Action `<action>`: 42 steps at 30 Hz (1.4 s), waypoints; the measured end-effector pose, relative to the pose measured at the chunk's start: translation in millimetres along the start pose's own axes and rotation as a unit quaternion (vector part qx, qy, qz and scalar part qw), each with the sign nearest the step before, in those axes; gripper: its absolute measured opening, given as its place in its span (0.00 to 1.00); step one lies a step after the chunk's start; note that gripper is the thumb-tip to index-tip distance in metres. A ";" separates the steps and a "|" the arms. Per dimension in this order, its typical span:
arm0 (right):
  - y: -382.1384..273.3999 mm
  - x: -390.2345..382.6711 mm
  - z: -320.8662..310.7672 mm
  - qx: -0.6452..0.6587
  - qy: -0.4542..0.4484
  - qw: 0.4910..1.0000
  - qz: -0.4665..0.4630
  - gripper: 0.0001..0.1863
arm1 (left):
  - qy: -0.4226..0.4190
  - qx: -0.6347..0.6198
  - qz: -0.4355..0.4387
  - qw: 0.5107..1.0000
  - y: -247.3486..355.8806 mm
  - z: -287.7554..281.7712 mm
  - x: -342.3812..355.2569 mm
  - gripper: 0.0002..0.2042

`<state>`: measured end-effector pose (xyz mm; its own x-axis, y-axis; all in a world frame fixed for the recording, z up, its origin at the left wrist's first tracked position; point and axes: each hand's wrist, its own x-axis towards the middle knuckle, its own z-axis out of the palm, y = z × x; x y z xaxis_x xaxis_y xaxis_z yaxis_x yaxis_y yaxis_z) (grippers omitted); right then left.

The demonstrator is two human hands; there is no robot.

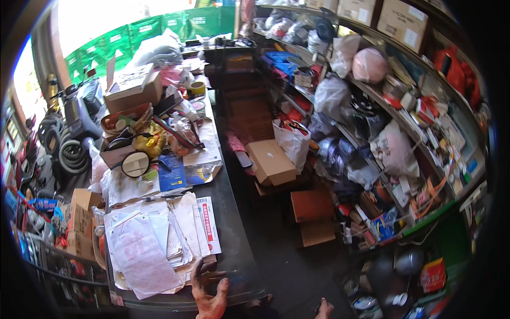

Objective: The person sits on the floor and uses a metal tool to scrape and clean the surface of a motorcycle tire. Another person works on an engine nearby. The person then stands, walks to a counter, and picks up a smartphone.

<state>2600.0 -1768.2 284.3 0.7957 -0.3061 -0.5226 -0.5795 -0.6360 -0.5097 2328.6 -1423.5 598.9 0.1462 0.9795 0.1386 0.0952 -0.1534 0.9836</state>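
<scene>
My left hand (pixel 209 295) is at the near edge of a dark table (pixel 234 250), its thumb and fingers apart with nothing between them. Just beyond the fingertips lies a stack of loose papers (pixel 178 247), a creased white sheet (pixel 143 255) on top at the left. A white booklet with a red strip (pixel 208 226) rests along the stack's right side. Only part of my right hand (pixel 324 308) shows, low at the picture's bottom edge, out over the dark floor. How its fingers are held is unclear, and I make out no object in it.
Farther up the table are a blue booklet (pixel 172 173), a round mirror (pixel 135 164) and an open carton (pixel 133 93). Right of the table, a brown cardboard box (pixel 271 162) and a reddish-brown stool (pixel 313 206) stand in the aisle. Crowded shelves with bags (pixel 393 149) line the right.
</scene>
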 end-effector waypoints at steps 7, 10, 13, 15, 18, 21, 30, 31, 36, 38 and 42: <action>-222.1 22.8 41.7 0.129 -0.183 0.938 -0.263 0.24 | 0.184 0.008 0.059 0.981 0.5 19.1 -10.6 0.22; -327.0 -71.2 79.1 0.129 -0.294 0.898 -0.299 0.07 | 0.222 0.234 0.150 0.934 -1.3 8.7 -6.2 0.26; -424.0 -106.9 123.1 0.150 -0.370 0.849 -0.347 0.07 | 0.252 0.238 0.116 0.931 1.9 19.3 -8.7 0.28; -489.2 -140.1 162.5 0.162 -0.434 0.774 -0.431 0.07 | 0.294 0.138 0.055 0.944 8.0 25.5 -8.5 0.28; -583.9 -213.9 224.8 0.117 -0.499 0.719 -0.471 0.10 | 0.353 0.334 0.057 0.872 4.8 24.2 -6.8 0.34; -665.0 -304.4 288.6 0.115 -0.594 0.592 -0.533 0.08 | 0.421 0.392 0.003 0.818 4.5 29.4 -4.4 0.37; -813.4 -446.0 493.9 0.090 -0.668 0.600 -0.432 0.12 | 0.471 0.586 -0.082 0.655 26.1 81.9 19.5 0.42; -836.9 -449.3 511.1 0.106 -0.669 0.582 -0.449 0.11 | 0.486 0.542 -0.134 0.672 19.0 86.0 19.4 0.41; -828.3 -485.1 530.6 0.075 -0.658 0.582 -0.472 0.19 | 0.572 0.519 -0.176 0.611 21.5 91.3 16.3 0.42; -825.6 -498.1 516.0 0.013 -0.622 0.597 -0.507 0.23 | 0.573 0.544 -0.190 0.583 12.5 91.3 8.5 0.43; -822.4 -512.5 507.5 -0.010 -0.598 0.586 -0.546 0.22 | 0.571 0.524 -0.195 0.601 9.1 95.3 11.1 0.42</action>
<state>2579.2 -728.8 624.4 -0.0111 0.9999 -0.0031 0.1727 -0.0011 -0.9850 2424.9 -1426.4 598.3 -0.8031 0.3258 0.4990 0.5576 0.7061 0.4364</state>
